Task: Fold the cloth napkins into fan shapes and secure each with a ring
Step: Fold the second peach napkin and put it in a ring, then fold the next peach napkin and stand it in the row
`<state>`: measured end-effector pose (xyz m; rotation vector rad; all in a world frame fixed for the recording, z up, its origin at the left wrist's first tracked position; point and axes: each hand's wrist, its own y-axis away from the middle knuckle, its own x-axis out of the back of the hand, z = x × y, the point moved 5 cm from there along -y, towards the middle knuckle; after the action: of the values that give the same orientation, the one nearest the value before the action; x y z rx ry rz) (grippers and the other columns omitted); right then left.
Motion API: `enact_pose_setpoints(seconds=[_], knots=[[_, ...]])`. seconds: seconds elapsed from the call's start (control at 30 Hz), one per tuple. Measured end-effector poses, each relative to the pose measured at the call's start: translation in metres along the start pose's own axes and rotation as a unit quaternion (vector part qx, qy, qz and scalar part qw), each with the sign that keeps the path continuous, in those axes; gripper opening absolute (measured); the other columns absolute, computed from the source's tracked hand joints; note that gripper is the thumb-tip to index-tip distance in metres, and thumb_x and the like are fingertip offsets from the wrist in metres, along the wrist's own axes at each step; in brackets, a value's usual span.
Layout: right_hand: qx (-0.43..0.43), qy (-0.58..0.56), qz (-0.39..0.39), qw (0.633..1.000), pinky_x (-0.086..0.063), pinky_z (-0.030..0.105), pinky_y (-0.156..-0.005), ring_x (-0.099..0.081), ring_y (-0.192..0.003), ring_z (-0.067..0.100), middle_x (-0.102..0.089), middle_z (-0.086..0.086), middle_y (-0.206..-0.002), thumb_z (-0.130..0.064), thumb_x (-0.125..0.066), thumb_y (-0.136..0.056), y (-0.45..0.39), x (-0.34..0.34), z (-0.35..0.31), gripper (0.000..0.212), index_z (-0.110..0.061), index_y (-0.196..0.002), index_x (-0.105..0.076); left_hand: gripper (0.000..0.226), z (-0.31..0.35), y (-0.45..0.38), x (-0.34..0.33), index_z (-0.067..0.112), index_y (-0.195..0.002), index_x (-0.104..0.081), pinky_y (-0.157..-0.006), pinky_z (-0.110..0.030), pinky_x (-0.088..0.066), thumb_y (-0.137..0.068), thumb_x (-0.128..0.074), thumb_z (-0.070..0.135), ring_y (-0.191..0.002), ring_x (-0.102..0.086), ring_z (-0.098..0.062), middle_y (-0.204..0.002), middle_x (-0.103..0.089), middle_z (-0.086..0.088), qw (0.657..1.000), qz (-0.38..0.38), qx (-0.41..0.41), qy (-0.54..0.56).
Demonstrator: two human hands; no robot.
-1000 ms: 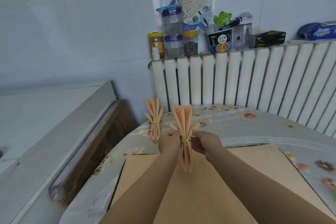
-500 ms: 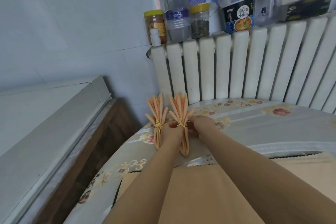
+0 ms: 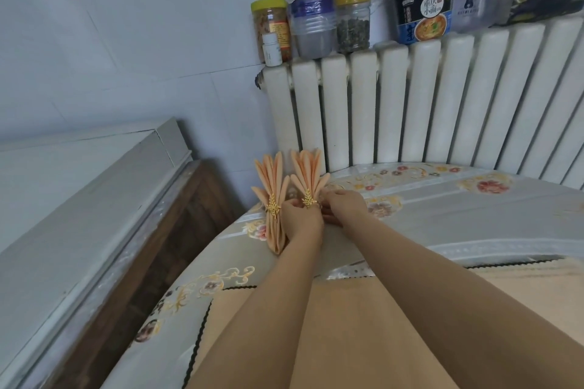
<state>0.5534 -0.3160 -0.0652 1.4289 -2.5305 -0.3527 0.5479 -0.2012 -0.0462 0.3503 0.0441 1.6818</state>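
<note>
Left hand (image 3: 301, 220) and right hand (image 3: 344, 206) are both pinching the fan napkin (image 3: 309, 174) at its gold ring (image 3: 308, 199), fingers curled.

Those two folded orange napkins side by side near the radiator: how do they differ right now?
The left napkin lies free on the table, touched by no hand; the right napkin is held at its ring by the left hand and right hand. The left napkin shows whole; the right napkin's lower half is hidden behind the left hand. Both are fanned and ringed in gold.

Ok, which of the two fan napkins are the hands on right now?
The right-hand fan napkin: both hands, left hand and right hand, pinch it at its gold ring. The left-hand fan napkin lies untouched.
</note>
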Motion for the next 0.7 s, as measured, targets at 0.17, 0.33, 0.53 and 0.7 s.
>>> enact_pose_setpoints(seconds=[0.17, 0.33, 0.53, 0.7], knots=[[0.036, 0.042, 0.01, 0.998, -0.054, 0.044, -0.078, -0.059, -0.064, 0.027, -0.062, 0.013, -0.073, -0.015, -0.048, -0.091, 0.034, 0.021, 0.0, 0.025, -0.014, -0.068, -0.059, 0.04, 0.013, 0.032, 0.018, 0.01, -0.132, -0.045, -0.084, -0.025, -0.032, -0.094, -0.054, 0.018, -0.119, -0.048, -0.024, -0.131, -0.052, -0.006, 0.997, -0.006, -0.024, -0.071], [0.088, 0.113, 0.009, 0.99, -0.053, 0.046, -0.085, -0.066, -0.089, 0.031, -0.069, 0.016, -0.088, -0.015, -0.048, -0.092, 0.087, 0.038, -0.009, 0.023, -0.007, -0.1, -0.068, 0.034, 0.021, 0.075, 0.037, 0.011, -0.129, -0.045, -0.087, -0.029, -0.039, -0.095, -0.05, 0.014, -0.109, -0.05, -0.022, -0.127, -0.052, -0.006, 0.991, -0.034, -0.076, -0.105], [0.165, 0.214, 0.0, 0.963, -0.049, 0.034, -0.09, -0.06, -0.095, 0.018, -0.065, 0.004, -0.108, -0.015, -0.05, -0.089, 0.179, 0.066, -0.011, 0.03, -0.013, -0.116, -0.064, 0.045, 0.015, 0.155, 0.07, 0.013, -0.137, -0.042, -0.079, -0.024, -0.034, -0.092, -0.048, 0.009, -0.101, -0.045, -0.015, -0.131, -0.049, -0.006, 0.971, -0.093, -0.143, -0.167], [0.233, 0.304, -0.006, 0.924, -0.043, 0.024, -0.072, -0.058, -0.085, 0.013, -0.067, 0.0, -0.103, -0.016, -0.049, -0.091, 0.266, 0.09, 0.0, 0.028, -0.019, -0.115, -0.063, 0.034, -0.006, 0.223, 0.105, 0.013, -0.126, -0.051, -0.094, -0.027, -0.039, -0.092, -0.054, 0.015, -0.125, -0.046, -0.019, -0.135, -0.048, -0.008, 0.943, -0.143, -0.181, -0.242]])
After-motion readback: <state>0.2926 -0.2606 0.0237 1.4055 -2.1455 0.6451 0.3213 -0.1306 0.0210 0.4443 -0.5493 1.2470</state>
